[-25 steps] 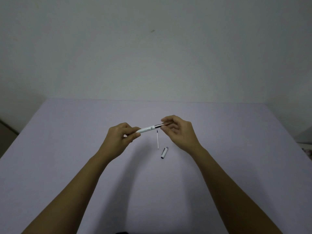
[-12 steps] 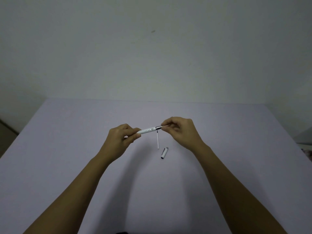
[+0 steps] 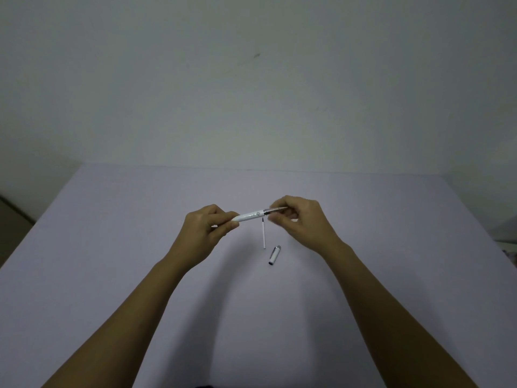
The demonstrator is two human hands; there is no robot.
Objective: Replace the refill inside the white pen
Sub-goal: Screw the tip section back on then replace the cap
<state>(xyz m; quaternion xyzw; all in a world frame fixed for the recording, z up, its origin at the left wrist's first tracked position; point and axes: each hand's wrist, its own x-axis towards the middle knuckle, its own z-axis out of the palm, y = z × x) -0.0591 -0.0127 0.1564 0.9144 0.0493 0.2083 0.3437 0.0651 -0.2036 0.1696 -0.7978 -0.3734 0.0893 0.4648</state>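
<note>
The white pen [image 3: 250,215] is held level above the table, between both hands. My left hand [image 3: 202,229] pinches its white barrel end. My right hand [image 3: 300,219] holds the dark metal tip section at the pen's right end, fingers curled around it. Below the pen a thin white refill [image 3: 263,233] lies on the table, pointing toward me. The white pen cap [image 3: 274,255] with a silver end lies just right of the refill.
The table [image 3: 112,247] is covered in a pale lilac sheet and ends at a bare wall behind. Its left and right edges drop off to dark floor.
My right hand shifted slightly along the tip section, and more of the dark tip shows now than half a second ago. The refill and cap stayed put.
</note>
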